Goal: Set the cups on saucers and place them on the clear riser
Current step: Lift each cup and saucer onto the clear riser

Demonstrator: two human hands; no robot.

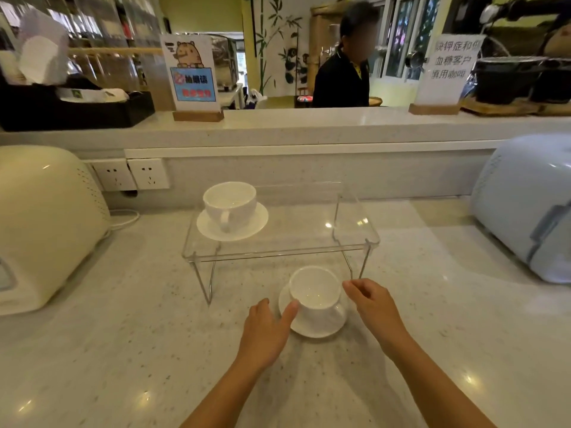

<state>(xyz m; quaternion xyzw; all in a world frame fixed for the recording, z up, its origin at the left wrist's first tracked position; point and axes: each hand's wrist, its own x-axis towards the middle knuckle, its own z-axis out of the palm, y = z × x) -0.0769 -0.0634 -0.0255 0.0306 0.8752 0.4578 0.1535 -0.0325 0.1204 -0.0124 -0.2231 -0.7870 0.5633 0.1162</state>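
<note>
A white cup (314, 288) is seated on a saucer (321, 324) on the speckled counter (123, 350), between the two hands. The left hand (265, 332) is laid open, its thumb tip touching the cup's near wall, apparently without grip. The right hand (372, 299) is loosely curled just beside the rim, fingers pinching nothing. Beyond the fingertips, a second cup (230, 203) and saucer (247, 225) are set on the clear riser (309, 239).
</note>
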